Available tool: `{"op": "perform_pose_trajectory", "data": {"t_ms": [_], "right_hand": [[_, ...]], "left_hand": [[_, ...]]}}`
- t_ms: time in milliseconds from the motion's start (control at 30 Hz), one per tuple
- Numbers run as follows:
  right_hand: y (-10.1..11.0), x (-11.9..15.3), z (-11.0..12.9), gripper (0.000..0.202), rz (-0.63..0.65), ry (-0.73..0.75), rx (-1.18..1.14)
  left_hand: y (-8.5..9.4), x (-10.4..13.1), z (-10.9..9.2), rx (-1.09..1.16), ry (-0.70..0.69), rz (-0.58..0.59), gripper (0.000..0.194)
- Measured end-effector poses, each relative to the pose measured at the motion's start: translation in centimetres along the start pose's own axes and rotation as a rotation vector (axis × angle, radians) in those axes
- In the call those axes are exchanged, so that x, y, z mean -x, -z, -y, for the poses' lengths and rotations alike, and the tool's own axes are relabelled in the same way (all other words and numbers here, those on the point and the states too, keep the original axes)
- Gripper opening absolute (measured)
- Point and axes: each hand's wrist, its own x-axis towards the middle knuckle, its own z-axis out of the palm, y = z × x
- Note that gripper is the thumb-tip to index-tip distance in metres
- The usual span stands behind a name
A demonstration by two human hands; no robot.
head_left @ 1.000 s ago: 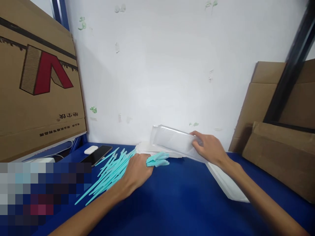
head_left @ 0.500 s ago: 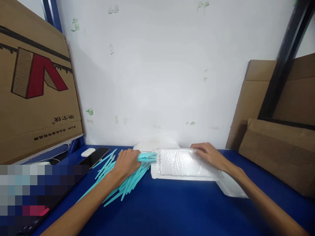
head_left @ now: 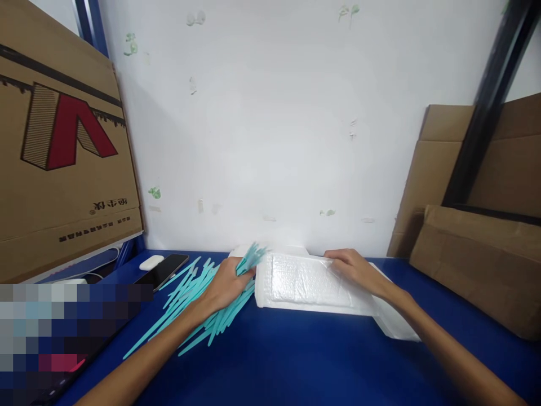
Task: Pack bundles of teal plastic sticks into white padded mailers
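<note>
My left hand (head_left: 229,282) is closed round a bunch of thin teal sticks (head_left: 252,256), whose blurred tips point up beside the left end of a white bubble mailer (head_left: 313,285). Many more teal sticks (head_left: 190,287) lie in a loose pile under and left of that hand. My right hand (head_left: 349,268) grips the upper edge of the mailer near its right part, thumb and fingers pressed together. Behind the mailer, more flat white packaging shows against the wall.
On the left are a black phone (head_left: 167,270), a white case (head_left: 151,263) and a large printed cardboard box (head_left: 67,214). Brown cardboard (head_left: 477,259) stands at the right on the blue table (head_left: 296,361). A white wall rises behind.
The sticks in my left hand were level at the mailer's left end; now they tilt upward, clear of it. The mailer has shifted slightly left, and my right hand still holds it.
</note>
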Motion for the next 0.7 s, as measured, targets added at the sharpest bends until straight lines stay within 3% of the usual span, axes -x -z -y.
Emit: {"op": "perform_pose_trajectory", "data": {"t_ms": [167,267,400,533,700], "right_hand": [[-0.5,-0.3,0.3,0.03,0.012,0.011,0.095],[-0.8,-0.4,0.3,0.03,0.006,0.002,0.134],[-1.1,-0.4,0.2,0.032,0.013,0.0,0.144],[-1.3,-0.1,0.4,0.03,0.033,-0.017,0.157],[-2.5,0.5,2.3,0.043,-0.085,0.102,0.197]], "left_hand": [[0.1,0.4,-0.5,0.48,0.183,0.097,0.039],[0.1,0.5,-0.2,0.602,0.235,0.157,0.042],[-0.3,0.5,0.2,0.556,0.316,0.147,0.039],[-1.0,0.6,0.6,0.41,0.392,0.078,0.06],[-1.3,0.7,0.6,0.368,0.367,0.049,0.069]]}}
